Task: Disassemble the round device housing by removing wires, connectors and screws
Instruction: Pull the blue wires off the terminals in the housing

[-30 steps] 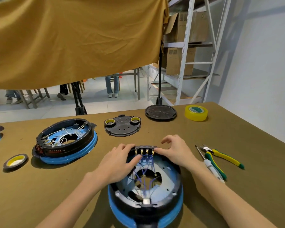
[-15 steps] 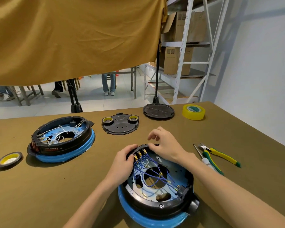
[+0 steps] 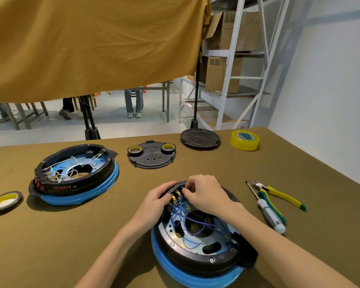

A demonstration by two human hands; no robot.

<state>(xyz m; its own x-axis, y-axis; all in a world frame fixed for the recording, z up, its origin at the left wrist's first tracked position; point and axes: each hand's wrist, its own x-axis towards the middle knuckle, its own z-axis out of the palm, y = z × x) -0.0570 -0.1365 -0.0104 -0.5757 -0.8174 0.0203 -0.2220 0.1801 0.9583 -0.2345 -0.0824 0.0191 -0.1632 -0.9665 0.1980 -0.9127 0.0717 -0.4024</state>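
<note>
On the olive table (image 3: 50,235), taking the near round housing (image 3: 197,244) as landmark: far to its left lies a tape roll (image 3: 5,201), then a second housing (image 3: 75,173) with white wires. The left hand (image 3: 154,204) curls round the near housing's far-left rim. The right hand (image 3: 206,194) pinches at the brass connectors (image 3: 175,199) where blue wires (image 3: 195,223) start. To the right lie a screwdriver (image 3: 265,208) and pliers (image 3: 279,195); beyond, a black cover plate (image 3: 152,157), black disc (image 3: 200,139) and yellow tape (image 3: 244,140).
</note>
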